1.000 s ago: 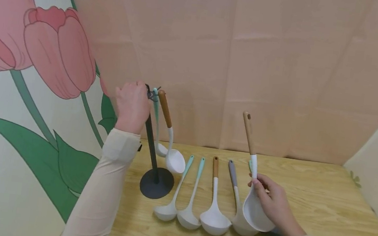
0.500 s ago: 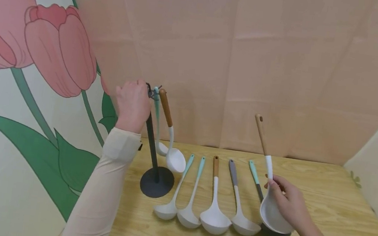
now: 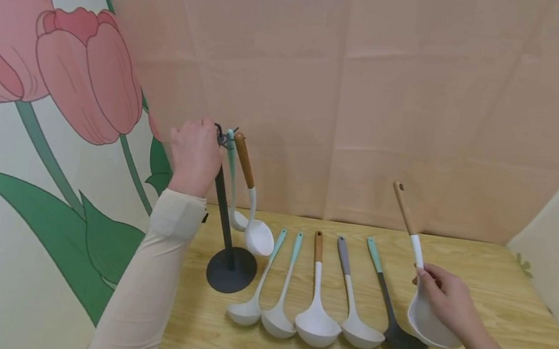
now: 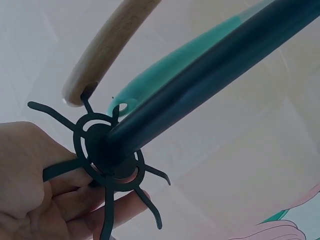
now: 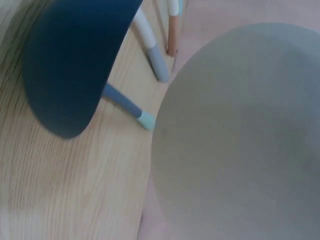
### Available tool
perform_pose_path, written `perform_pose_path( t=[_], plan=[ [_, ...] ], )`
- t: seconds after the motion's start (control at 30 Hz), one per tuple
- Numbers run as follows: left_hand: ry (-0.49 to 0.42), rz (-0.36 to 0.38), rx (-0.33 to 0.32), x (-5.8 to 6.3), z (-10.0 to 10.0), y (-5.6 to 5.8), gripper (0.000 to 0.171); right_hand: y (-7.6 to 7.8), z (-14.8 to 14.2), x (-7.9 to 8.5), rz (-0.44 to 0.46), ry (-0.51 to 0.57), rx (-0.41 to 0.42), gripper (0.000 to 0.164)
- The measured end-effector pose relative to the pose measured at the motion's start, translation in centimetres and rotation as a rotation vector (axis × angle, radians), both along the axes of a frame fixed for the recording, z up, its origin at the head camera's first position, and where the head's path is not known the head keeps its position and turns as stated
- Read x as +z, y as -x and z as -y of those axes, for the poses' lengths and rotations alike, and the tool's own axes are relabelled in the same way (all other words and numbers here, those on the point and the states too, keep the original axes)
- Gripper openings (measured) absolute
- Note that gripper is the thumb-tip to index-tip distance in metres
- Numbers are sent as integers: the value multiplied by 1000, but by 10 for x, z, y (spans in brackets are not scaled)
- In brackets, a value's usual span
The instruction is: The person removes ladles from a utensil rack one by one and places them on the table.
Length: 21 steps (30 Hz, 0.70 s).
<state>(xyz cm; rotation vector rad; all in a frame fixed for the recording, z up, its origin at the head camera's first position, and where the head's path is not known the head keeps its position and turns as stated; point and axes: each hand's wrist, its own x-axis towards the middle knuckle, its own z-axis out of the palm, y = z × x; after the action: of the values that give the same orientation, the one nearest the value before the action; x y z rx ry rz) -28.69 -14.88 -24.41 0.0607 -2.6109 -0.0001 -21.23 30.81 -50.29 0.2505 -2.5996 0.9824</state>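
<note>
At the upper left, my left hand (image 3: 193,155) holds the top of a black utensil stand (image 3: 231,273); the left wrist view shows its fingers at the hooked ring (image 4: 82,172). From the hooks hang a white ladle with a brown handle (image 3: 259,237) and a mint-handled ladle (image 3: 230,160). My right hand (image 3: 452,300) pinches the neck of a white ladle with a light wooden handle (image 3: 405,208), tilted, handle up, near the right end of a ladle row. Its bowl (image 5: 240,135) fills much of the right wrist view.
Several ladles lie side by side on the wooden table (image 3: 505,295): mint-handled (image 3: 247,313), brown-handled (image 3: 317,325), grey-handled (image 3: 360,331), and a dark one with a mint handle (image 3: 403,341) nearest my right hand. A pink backdrop (image 3: 373,93) rises behind the table.
My right hand has moved to the right with the wooden-handled ladle, uncovering the grey-handled and dark ladles. My left hand stays at the top of the stand.
</note>
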Motion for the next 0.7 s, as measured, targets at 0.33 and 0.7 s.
perform_pose_path(
  t=[0.33, 0.7],
  plan=[
    [-21, -4, -10, -1, 1, 0, 17, 5, -19, -12, 84, -25, -16, 31],
    [-18, 3, -1, 1, 0, 0, 19, 13, -35, -37, 147, -40, -39, 34]
  ],
)
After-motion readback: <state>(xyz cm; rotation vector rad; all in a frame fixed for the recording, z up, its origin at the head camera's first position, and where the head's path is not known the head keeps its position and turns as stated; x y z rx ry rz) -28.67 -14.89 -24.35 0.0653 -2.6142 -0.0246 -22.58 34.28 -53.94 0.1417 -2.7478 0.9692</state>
